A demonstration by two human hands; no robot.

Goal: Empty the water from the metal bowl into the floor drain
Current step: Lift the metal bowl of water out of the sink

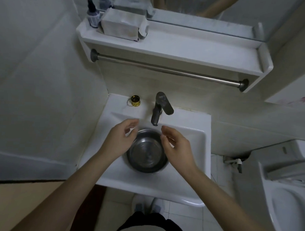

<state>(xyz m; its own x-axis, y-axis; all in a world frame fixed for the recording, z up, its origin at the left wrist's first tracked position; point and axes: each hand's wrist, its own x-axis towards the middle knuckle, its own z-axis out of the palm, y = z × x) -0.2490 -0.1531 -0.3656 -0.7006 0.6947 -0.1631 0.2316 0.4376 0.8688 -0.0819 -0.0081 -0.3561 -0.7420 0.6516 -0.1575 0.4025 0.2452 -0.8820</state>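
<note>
A round metal bowl (147,154) with water in it sits inside the white sink (190,144), under the grey faucet (159,107). My left hand (120,140) hovers over the bowl's left rim with fingers loosely curled and holds nothing. My right hand (177,145) hovers over the bowl's right rim in the same loose curl, also holding nothing. Whether either hand touches the rim is unclear. No floor drain is in view.
A small gold cap (135,101) stands on the sink's back ledge. Above are a towel bar (167,69) and a white shelf (202,48) with a tissue pack (123,26) and a bottle (93,14). A toilet (287,189) stands at the right; tiled floor (188,218) lies below.
</note>
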